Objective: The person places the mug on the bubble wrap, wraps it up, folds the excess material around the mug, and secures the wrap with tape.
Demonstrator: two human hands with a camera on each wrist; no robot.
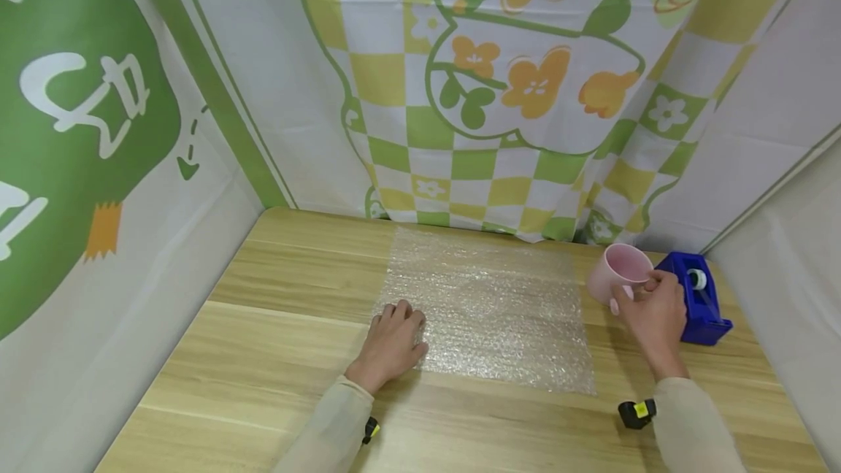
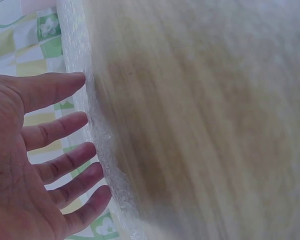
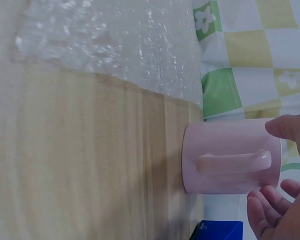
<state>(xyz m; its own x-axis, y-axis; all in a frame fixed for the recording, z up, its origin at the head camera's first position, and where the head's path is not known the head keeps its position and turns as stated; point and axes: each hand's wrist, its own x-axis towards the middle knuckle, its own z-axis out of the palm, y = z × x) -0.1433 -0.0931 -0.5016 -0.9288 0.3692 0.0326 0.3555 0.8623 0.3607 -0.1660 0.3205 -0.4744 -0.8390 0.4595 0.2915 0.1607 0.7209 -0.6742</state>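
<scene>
A pink mug (image 1: 601, 282) stands upright on the table, right of a clear sheet of bubble wrap (image 1: 493, 305). My right hand (image 1: 657, 312) is at the mug's near right side; in the right wrist view the thumb (image 3: 285, 126) and fingers lie on opposite sides near its rim, with the handle (image 3: 235, 162) between them. My left hand (image 1: 393, 341) rests at the left edge of the bubble wrap. Its fingers (image 2: 65, 162) are spread and loosely bent, fingertips at the wrap's edge, holding nothing.
A blue tape dispenser (image 1: 703, 305) with a roll of tape stands just right of the mug and right hand. The wooden table (image 1: 263, 356) meets a checked floral curtain (image 1: 460, 130) at its back edge. White cloth walls flank both sides.
</scene>
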